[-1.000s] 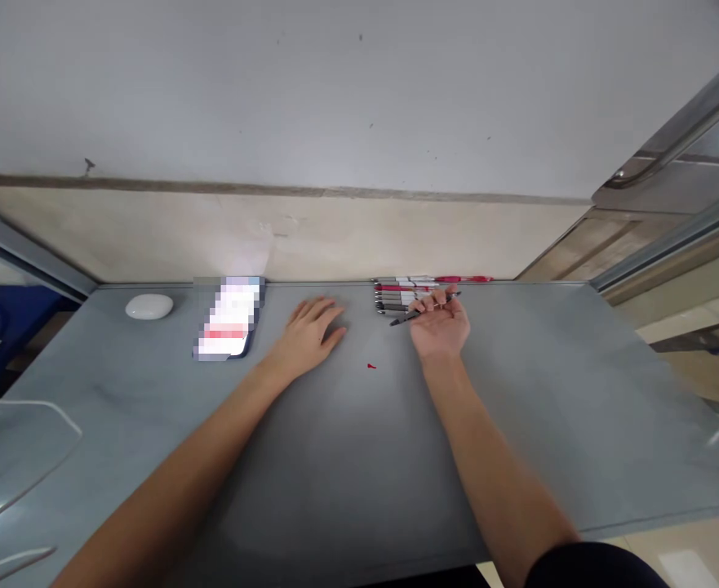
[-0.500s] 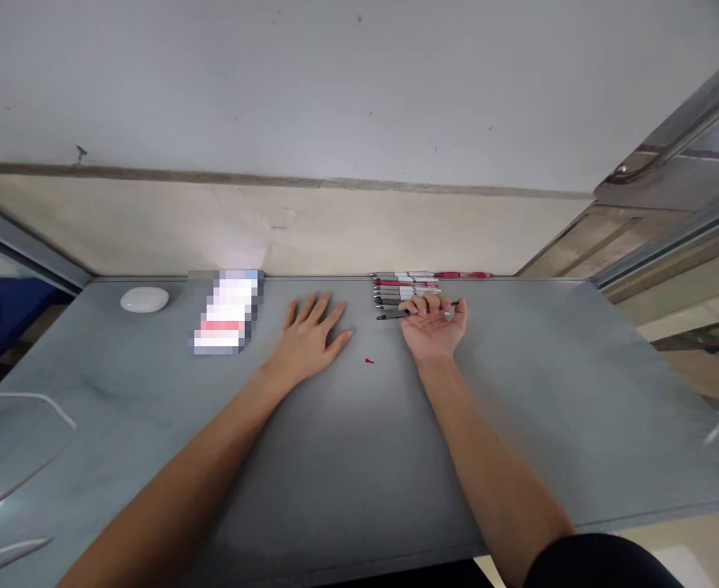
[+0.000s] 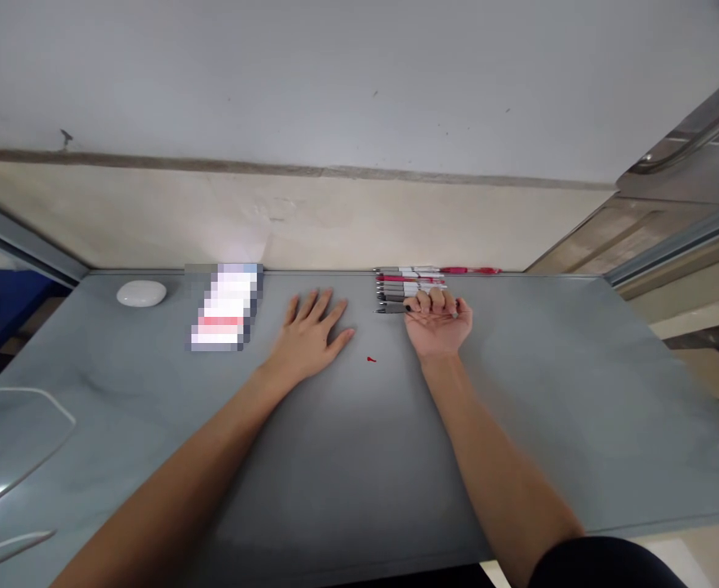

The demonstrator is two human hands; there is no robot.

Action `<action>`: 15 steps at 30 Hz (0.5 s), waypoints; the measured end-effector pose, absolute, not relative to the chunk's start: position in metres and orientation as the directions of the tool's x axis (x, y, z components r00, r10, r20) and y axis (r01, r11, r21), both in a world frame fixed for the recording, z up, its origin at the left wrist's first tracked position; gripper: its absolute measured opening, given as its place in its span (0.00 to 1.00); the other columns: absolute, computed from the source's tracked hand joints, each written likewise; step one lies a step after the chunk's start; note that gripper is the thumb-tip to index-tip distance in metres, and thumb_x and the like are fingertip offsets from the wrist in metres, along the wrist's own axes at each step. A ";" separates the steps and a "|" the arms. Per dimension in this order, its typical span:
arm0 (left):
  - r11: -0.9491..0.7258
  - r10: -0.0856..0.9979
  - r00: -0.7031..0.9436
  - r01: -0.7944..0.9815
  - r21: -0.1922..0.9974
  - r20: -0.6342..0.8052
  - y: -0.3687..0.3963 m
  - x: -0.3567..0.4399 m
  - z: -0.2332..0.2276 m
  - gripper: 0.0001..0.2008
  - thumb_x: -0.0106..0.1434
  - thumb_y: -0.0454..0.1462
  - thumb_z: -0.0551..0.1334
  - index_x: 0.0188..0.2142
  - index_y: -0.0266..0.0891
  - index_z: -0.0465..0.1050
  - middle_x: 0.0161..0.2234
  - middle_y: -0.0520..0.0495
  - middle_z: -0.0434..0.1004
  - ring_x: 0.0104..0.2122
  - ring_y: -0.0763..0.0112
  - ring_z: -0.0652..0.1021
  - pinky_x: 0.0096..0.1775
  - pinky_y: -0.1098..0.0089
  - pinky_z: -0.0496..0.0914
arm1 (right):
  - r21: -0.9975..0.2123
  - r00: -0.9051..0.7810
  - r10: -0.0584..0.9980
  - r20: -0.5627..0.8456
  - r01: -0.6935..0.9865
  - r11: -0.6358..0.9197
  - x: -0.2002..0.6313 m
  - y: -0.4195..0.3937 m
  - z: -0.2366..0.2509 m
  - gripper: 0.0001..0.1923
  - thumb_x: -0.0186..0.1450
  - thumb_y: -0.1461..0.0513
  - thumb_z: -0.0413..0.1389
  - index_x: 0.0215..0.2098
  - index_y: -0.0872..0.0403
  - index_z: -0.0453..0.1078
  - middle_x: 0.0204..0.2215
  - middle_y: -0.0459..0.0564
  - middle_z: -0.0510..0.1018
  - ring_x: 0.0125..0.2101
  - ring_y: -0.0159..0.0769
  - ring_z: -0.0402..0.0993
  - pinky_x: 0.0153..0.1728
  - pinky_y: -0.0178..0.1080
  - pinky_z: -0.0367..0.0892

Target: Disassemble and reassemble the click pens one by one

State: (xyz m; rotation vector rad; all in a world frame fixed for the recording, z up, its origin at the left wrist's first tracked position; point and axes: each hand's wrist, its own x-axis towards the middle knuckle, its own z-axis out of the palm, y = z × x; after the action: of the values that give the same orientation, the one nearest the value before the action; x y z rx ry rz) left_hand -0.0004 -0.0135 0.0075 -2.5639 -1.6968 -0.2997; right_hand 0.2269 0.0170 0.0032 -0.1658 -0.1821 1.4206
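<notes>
From where I watch, the pale wall [image 3: 335, 98] backs the far edge of the grey counter [image 3: 335, 474]. My left hand [image 3: 308, 341] lies flat, fingers spread wider than a second ago, with nothing in its grip. My right hand [image 3: 438, 327], to the right, has curled fingers over the near side of the pens; I can't tell how firmly that grip closes on anything. The phone [image 3: 221, 310] lies to the left, with a white rounded object [image 3: 142, 293] farther left. The row of pens [image 3: 389, 287] lies at the far edge, right of centre. The nearest dark pen [image 3: 389, 310] has swung from slanted to nearly level with the row, so I judge it close to lined up; its right part is hidden. A tiny red scrap [image 3: 370, 359] lies between the hands, nearer me.
</notes>
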 end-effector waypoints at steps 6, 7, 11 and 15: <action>-0.405 0.898 0.383 0.912 0.066 0.215 -0.014 0.000 0.007 0.29 0.72 0.51 0.49 0.66 0.41 0.62 0.69 0.40 0.57 0.68 0.48 0.58 0.66 0.45 0.51 | -0.204 0.130 0.991 -0.023 -0.971 0.123 0.227 0.018 0.007 0.17 0.65 0.55 0.46 0.22 0.51 0.49 0.18 0.39 0.53 0.19 0.30 0.53 0.23 0.36 0.61; -0.406 0.897 0.384 0.911 0.068 0.217 -0.014 0.000 0.007 0.29 0.72 0.51 0.49 0.66 0.41 0.62 0.68 0.40 0.57 0.68 0.48 0.58 0.66 0.45 0.51 | -0.204 0.131 0.991 -0.036 -0.971 0.121 0.226 0.017 0.009 0.17 0.66 0.53 0.46 0.22 0.50 0.51 0.18 0.39 0.54 0.19 0.30 0.54 0.23 0.36 0.61; -0.407 0.898 0.385 0.911 0.068 0.213 -0.014 0.000 0.008 0.29 0.72 0.51 0.49 0.66 0.41 0.62 0.68 0.40 0.57 0.67 0.48 0.58 0.66 0.45 0.51 | -0.200 0.141 0.988 -0.061 -0.972 0.126 0.226 0.016 0.011 0.19 0.68 0.49 0.44 0.24 0.50 0.56 0.19 0.39 0.56 0.19 0.30 0.56 0.24 0.36 0.62; -0.405 0.900 0.385 0.912 0.067 0.206 -0.014 0.000 0.008 0.29 0.72 0.51 0.49 0.66 0.41 0.62 0.69 0.40 0.56 0.68 0.48 0.58 0.66 0.44 0.51 | -0.176 0.142 0.989 -0.047 -0.976 0.131 0.227 0.015 0.010 0.19 0.68 0.48 0.43 0.25 0.50 0.56 0.19 0.39 0.57 0.20 0.30 0.56 0.24 0.36 0.63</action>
State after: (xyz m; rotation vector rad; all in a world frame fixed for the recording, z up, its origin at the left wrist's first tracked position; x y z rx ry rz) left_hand -0.0003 -0.0144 0.0084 -2.5664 -1.6805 -0.3242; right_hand 0.2273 0.0153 0.0105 -0.1797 -0.0880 1.4282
